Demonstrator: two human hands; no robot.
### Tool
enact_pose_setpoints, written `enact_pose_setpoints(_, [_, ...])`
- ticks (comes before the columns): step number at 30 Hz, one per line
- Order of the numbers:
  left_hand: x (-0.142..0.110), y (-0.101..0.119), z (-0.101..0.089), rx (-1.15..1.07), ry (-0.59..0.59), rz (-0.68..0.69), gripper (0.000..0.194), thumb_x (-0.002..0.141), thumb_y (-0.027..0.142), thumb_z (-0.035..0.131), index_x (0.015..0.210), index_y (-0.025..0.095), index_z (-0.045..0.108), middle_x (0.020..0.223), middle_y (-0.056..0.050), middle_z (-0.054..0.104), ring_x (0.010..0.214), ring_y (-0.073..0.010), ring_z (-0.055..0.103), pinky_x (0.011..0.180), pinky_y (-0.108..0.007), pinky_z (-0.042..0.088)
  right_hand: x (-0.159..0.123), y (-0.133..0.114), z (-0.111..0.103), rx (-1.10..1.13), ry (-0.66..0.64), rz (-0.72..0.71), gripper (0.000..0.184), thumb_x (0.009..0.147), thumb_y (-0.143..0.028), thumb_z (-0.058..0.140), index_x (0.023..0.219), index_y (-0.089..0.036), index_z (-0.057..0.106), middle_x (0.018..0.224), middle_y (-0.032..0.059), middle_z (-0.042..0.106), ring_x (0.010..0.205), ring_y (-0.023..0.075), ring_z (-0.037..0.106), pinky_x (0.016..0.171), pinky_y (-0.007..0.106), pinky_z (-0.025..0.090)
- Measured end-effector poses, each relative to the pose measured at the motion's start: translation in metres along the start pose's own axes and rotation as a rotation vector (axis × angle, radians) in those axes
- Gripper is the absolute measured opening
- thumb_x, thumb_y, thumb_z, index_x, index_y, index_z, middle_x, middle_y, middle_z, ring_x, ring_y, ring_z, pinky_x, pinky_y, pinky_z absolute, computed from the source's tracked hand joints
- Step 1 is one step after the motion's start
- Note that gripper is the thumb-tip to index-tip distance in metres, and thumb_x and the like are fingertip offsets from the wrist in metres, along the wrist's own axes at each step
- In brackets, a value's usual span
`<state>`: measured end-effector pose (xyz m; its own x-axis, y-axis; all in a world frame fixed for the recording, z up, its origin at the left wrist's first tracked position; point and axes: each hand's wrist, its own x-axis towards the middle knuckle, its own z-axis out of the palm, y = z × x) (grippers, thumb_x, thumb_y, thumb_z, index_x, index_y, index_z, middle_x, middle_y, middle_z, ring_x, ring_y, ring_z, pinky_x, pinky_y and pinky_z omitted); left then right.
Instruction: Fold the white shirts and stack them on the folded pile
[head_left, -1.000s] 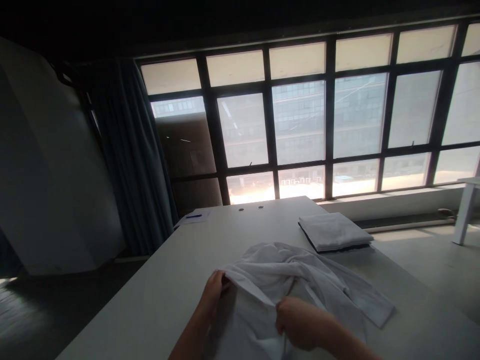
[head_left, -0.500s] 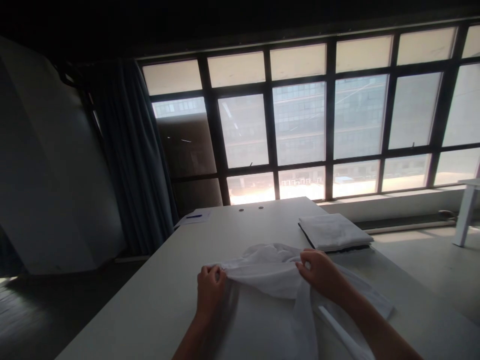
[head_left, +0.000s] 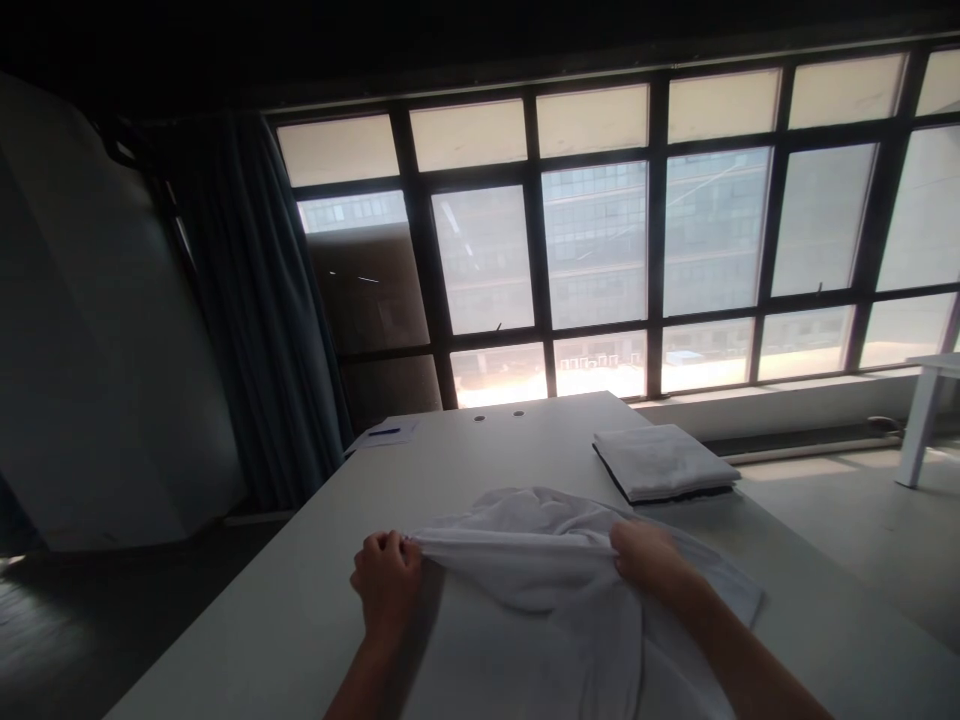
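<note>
A thin white garment (head_left: 525, 580), its exact kind unclear, lies bunched and partly spread over the white table (head_left: 300, 600). My left hand (head_left: 388, 575) is closed on its upper left edge. Across from it, my right hand (head_left: 649, 555) grips the same edge, fingertips partly hidden by cloth and knuckles. Between the two hands the edge is stretched nearly straight. Loose cloth heaps up behind this edge, and more hangs down toward me and out to the right under my right forearm.
A folded stack of white cloth (head_left: 664, 460) with a dark layer beneath sits at the table's right side. At the far left corner lie paper (head_left: 401, 437) and a blue pen (head_left: 384, 431). A dark curtain (head_left: 262, 330) and windows stand beyond; another white table (head_left: 919, 420) is at right.
My left hand has moved left and slightly toward me, and my right hand a little right and down. The cloth edge between them is pulled longer and tauter.
</note>
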<state>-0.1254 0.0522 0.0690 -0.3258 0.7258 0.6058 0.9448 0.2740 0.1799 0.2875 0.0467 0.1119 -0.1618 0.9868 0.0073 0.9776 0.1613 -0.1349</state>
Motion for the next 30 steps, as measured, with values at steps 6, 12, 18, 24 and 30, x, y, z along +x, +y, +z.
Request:
enact_pose_setpoints(6, [0.002, -0.016, 0.017, -0.021, -0.044, -0.117, 0.031, 0.099, 0.032, 0.037, 0.088, 0.018, 0.063, 0.109, -0.013, 0.056, 0.095, -0.0286, 0.053, 0.072, -0.035, 0.038, 0.012, 0.014, -0.033, 0.062, 0.206, 0.107, 0.021, 0.090, -0.021, 0.044, 0.093, -0.019, 0.064, 0.098, 0.0095, 0.068, 0.098, 0.0251, 0.063, 0.079, 0.032, 0.039])
enact_pose_setpoints(12, [0.006, -0.031, 0.028, -0.101, -0.114, -0.215, 0.032, 0.096, 0.035, 0.037, 0.085, 0.020, 0.063, 0.109, -0.014, 0.059, 0.095, -0.0305, 0.056, 0.075, -0.039, 0.042, -0.024, 0.008, -0.069, 0.416, 0.194, -0.226, 0.012, 0.082, -0.021, 0.052, 0.091, -0.018, 0.059, 0.086, 0.0019, 0.064, 0.078, 0.0168, 0.056, 0.071, 0.025, 0.038])
enact_pose_setpoints(18, [0.013, -0.041, 0.035, -0.219, -0.164, -0.310, 0.026, 0.091, 0.034, 0.043, 0.081, 0.020, 0.062, 0.091, -0.012, 0.063, 0.087, -0.0290, 0.061, 0.075, -0.039, 0.047, -0.101, -0.023, -0.109, 0.643, -0.236, -0.602, 0.031, 0.078, -0.037, 0.072, 0.105, -0.022, 0.067, 0.100, 0.0013, 0.068, 0.088, 0.0181, 0.061, 0.075, 0.024, 0.045])
enact_pose_setpoints(24, [0.013, -0.011, 0.008, -0.350, -0.021, -0.205, 0.037, 0.092, 0.032, 0.036, 0.122, 0.016, 0.051, 0.123, -0.016, 0.057, 0.117, -0.0298, 0.055, 0.097, -0.043, 0.046, -0.101, -0.050, -0.099, 0.628, -0.349, -0.588, 0.035, 0.081, -0.039, 0.071, 0.113, -0.026, 0.066, 0.101, -0.0004, 0.072, 0.090, 0.0169, 0.066, 0.075, 0.023, 0.046])
enact_pose_setpoints(30, [-0.010, 0.036, -0.020, -0.624, -0.668, 0.410, 0.022, 0.090, 0.039, 0.050, 0.100, 0.024, 0.062, 0.091, 0.000, 0.067, 0.080, -0.0176, 0.063, 0.074, -0.027, 0.051, -0.038, -0.047, -0.017, 0.307, -0.113, -0.320, 0.033, 0.073, -0.029, 0.074, 0.105, -0.024, 0.067, 0.103, 0.0041, 0.068, 0.096, 0.0234, 0.063, 0.084, 0.031, 0.047])
